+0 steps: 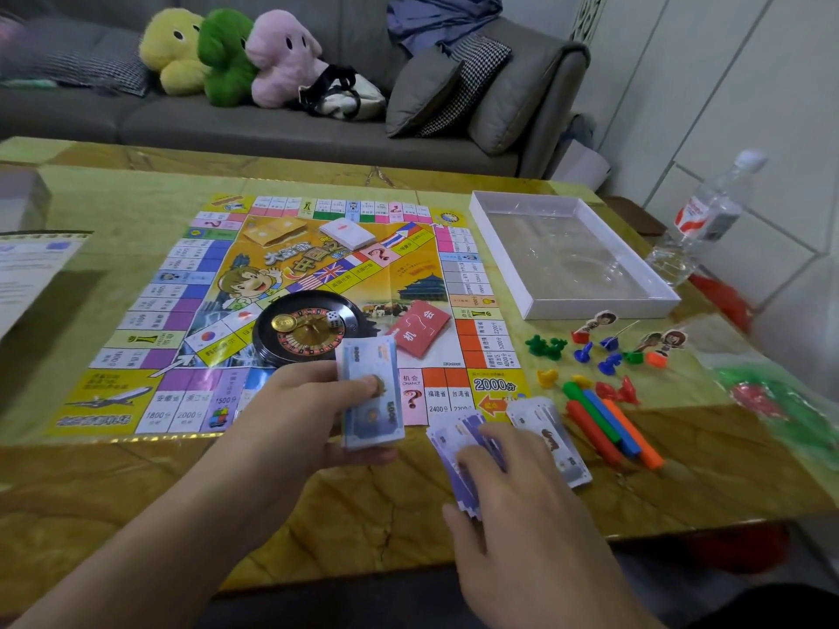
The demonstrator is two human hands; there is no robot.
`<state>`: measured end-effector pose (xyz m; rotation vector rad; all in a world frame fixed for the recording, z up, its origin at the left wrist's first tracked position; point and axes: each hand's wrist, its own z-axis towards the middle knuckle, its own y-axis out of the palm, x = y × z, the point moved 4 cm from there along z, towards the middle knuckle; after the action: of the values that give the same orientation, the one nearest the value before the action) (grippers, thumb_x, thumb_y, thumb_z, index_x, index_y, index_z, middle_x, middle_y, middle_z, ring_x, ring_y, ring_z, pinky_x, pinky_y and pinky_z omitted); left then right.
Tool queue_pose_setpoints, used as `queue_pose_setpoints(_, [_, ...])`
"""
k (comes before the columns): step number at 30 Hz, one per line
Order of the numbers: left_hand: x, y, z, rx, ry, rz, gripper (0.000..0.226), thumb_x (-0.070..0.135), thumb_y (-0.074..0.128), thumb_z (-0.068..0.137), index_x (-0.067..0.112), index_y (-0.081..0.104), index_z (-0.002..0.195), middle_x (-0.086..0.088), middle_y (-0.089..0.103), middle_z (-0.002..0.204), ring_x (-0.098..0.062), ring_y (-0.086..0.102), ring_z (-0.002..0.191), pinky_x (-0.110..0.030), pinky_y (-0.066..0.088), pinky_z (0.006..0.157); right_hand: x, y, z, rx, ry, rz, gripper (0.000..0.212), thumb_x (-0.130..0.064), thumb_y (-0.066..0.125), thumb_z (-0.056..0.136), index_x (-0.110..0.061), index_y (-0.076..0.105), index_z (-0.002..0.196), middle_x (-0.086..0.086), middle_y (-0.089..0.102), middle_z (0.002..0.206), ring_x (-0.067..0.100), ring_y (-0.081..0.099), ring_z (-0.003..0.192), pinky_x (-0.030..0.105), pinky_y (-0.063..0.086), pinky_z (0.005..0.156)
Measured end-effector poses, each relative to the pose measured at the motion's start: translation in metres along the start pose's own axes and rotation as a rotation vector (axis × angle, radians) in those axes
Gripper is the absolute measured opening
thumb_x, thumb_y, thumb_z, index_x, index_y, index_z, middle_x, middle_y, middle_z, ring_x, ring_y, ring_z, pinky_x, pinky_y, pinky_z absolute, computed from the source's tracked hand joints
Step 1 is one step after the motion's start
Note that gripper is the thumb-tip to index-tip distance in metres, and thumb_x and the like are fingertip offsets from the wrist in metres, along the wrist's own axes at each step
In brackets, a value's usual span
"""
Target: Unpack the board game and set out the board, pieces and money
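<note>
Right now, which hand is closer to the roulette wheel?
Left. The left hand holds banknotes just in front of the roulette wheel; the right hand rests on notes farther right.

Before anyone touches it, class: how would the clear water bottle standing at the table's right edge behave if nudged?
The water bottle looks tall and narrow, standing upright near the table edge, so it would probably tip easily. It seems to hold only a little water, so it is likely light. Once on its side, its round body may roll off.

a long grey fabric sofa (281, 124) runs behind the glossy yellow-green marble-patterned table (113, 211). 3 plush toys, yellow (170, 49), green (224, 56) and pink (283, 56), sit on it beside grey cushions (420, 90). pale panelled walls (726, 84) stand at right.
</note>
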<state>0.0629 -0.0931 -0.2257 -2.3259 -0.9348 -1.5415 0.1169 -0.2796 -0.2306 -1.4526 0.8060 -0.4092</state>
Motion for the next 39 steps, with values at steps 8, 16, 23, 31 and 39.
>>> queue_pose_setpoints(8, [-0.001, 0.004, 0.000, -0.022, -0.111, -0.156, 0.023, 0.005, 0.062, 0.096, -0.003, 0.066, 0.117, -0.021, 0.079, 0.093, -0.029, 0.076, 0.067, -0.038, 0.062, 0.052, -0.013, 0.050, -0.013, -0.048, -0.234, 0.026, 0.028, -0.044, 0.050, 0.098, -0.040, 0.057, 0.125, -0.006, 0.065, 0.120, 0.017, 0.069, 0.104, 0.027, 0.060, 0.080])
queue_pose_setpoints(16, [-0.003, 0.001, -0.010, -0.016, -0.174, -0.228, 0.029, 0.004, 0.063, 0.094, -0.008, 0.063, 0.120, -0.024, 0.077, 0.094, -0.031, 0.075, 0.068, -0.035, 0.061, 0.050, -0.005, 0.030, -0.021, 0.392, -0.594, -0.016, 0.005, -0.030, 0.074, 0.095, -0.027, 0.077, 0.098, -0.009, 0.073, 0.097, 0.010, 0.065, 0.089, 0.025, 0.056, 0.063])
queue_pose_setpoints(23, [0.002, -0.003, -0.014, -0.046, -0.174, -0.280, 0.022, 0.006, 0.058, 0.098, -0.006, 0.062, 0.115, -0.018, 0.077, 0.083, -0.025, 0.076, 0.066, -0.033, 0.061, 0.049, 0.018, 0.027, -0.004, 0.588, -0.557, 0.101, 0.042, -0.017, 0.040, 0.112, -0.003, 0.079, 0.106, 0.005, 0.076, 0.095, 0.021, 0.069, 0.088, 0.034, 0.060, 0.066])
queue_pose_setpoints(31, [0.005, -0.007, -0.019, -0.061, -0.166, -0.276, 0.022, 0.008, 0.056, 0.099, -0.003, 0.060, 0.118, -0.017, 0.078, 0.080, -0.027, 0.076, 0.063, -0.035, 0.061, 0.050, 0.013, 0.032, -0.007, 0.499, -0.490, 0.270, 0.025, -0.014, 0.061, 0.090, -0.017, 0.080, 0.105, -0.010, 0.076, 0.102, 0.012, 0.069, 0.098, 0.032, 0.060, 0.075])
queue_pose_setpoints(39, [0.009, -0.007, -0.019, -0.087, -0.129, -0.260, 0.021, 0.008, 0.053, 0.101, -0.001, 0.063, 0.117, -0.015, 0.079, 0.087, -0.024, 0.077, 0.068, -0.034, 0.062, 0.052, 0.026, 0.007, -0.005, 0.687, -0.358, 0.252, 0.036, -0.011, 0.052, 0.089, -0.011, 0.083, 0.107, -0.003, 0.078, 0.107, 0.013, 0.072, 0.102, 0.026, 0.057, 0.091])
